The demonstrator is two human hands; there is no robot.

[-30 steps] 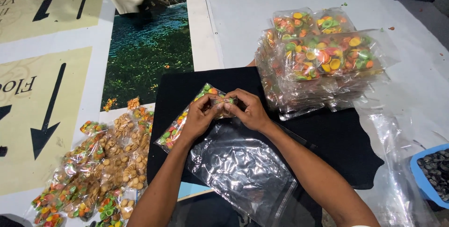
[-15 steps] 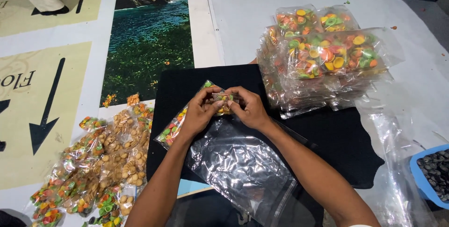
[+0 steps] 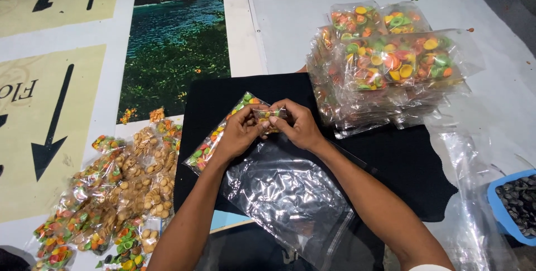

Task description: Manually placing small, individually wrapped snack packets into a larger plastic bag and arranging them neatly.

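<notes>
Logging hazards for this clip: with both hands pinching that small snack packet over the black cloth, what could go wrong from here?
1. The left hand and right hand grip only one end of the packet; if that end opens, its coloured pieces could scatter over the black cloth.
2. The large clear bag lies loose under the forearms and could get dragged or crumpled.
3. The stack of filled bags sits close to the right elbow's path; a wide swing might topple it.

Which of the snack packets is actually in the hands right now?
The small packet of coloured snacks pinched between the left hand and right hand over the black cloth; the others lie stacked or piled aside.
</notes>
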